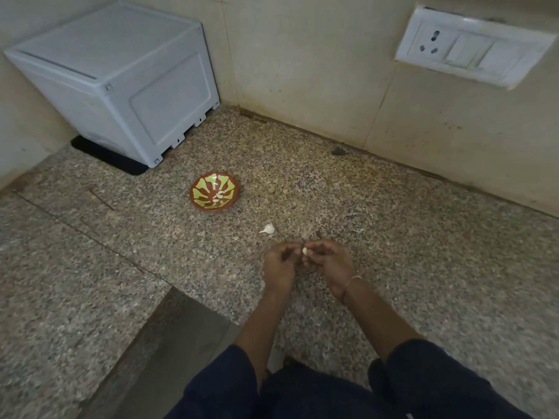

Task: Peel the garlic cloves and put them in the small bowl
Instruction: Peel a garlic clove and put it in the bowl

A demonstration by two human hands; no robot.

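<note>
Both hands meet low over the speckled stone tabletop [393, 222]. The right hand [329, 264] pinches a pale garlic clove [305, 251] at its fingertips. The left hand [279, 264] curls its fingers in toward that clove from just beside it, though I cannot tell whether it grips anything. A second clove [268, 228], with a small tail of skin, lies on the tabletop just ahead of the left hand. Farther ahead and to the left of both hands sits the small bowl [205, 182], brown with a green leaf pattern, holding a couple of pale pieces [218, 197] near its centre. Well beyond it, far left, stands a white box [121, 80].
</note>
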